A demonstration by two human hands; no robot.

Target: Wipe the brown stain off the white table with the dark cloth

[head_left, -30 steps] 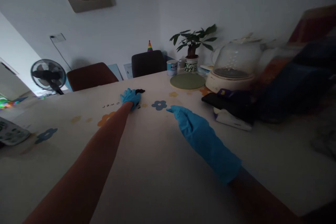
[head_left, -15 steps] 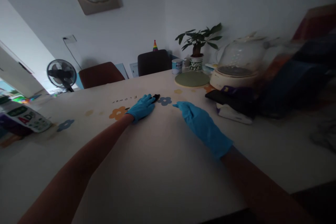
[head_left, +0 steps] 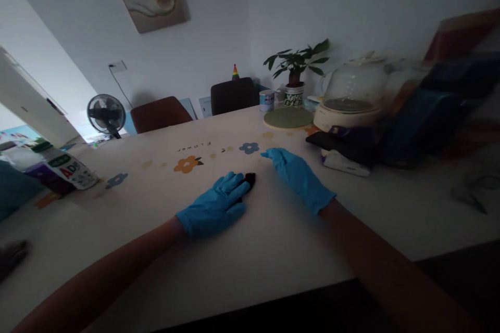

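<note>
My left hand (head_left: 216, 205), in a blue glove, lies palm down on a small black item (head_left: 250, 181) that shows past its fingertips; its fingers are spread a little over it. The white table (head_left: 219, 260) with printed flowers is beneath. To the right, my right hand (head_left: 299, 177), also in a blue glove, rests on its side at the table, its fingers bent together and pointing left beside a blue printed flower (head_left: 249, 148). Whether anything is inside its fingers is hidden.
A round green mat (head_left: 288, 118), a tin (head_left: 266, 100) and a potted plant (head_left: 294, 94) stand at the back. On the right are a glass kettle (head_left: 349, 99) and a black item (head_left: 339, 148); bottles (head_left: 74, 169) stand left. Chairs line the far side.
My left hand has slid nearer to me and right with the black item under it. My right hand has barely moved. The view has shifted slightly.
</note>
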